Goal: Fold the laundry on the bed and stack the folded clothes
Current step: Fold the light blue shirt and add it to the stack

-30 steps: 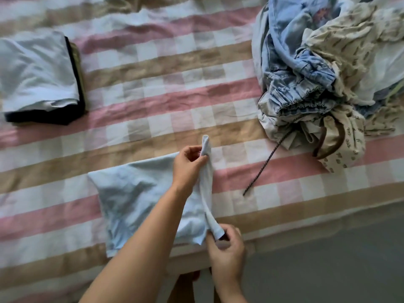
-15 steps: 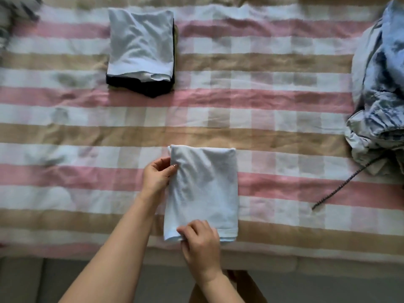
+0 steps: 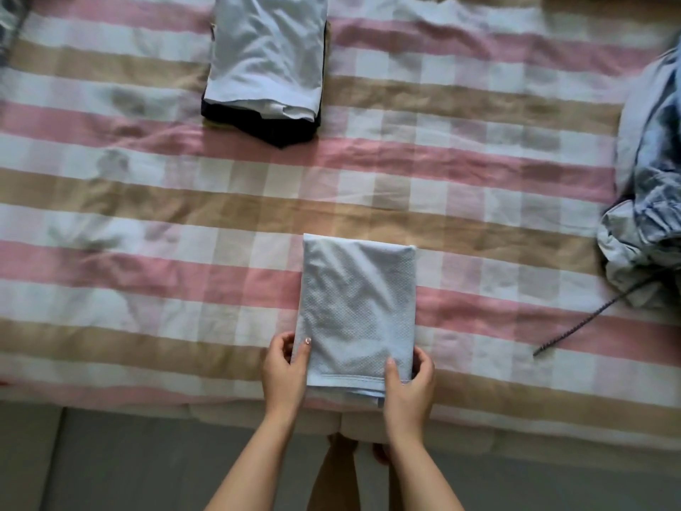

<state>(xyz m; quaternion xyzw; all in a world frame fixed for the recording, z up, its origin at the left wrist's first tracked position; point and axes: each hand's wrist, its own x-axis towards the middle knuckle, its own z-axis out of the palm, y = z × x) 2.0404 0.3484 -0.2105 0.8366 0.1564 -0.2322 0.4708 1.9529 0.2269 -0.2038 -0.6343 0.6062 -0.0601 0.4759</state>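
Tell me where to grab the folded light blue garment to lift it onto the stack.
Pinch the folded light blue garment at its two near corners, coming from your side, as the left hand and right hand do. Its loose hemmed layers end there, so that grip should hold them together.

Head-worn camera looks steeply down from close above the bed (image 3: 147, 201).

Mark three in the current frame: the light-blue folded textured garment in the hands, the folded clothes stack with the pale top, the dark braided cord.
light-blue folded garment (image 3: 359, 307): head view, centre of its top face.
folded clothes stack (image 3: 267, 57): head view, pale top layer.
dark braided cord (image 3: 575, 328): head view, mid-length.
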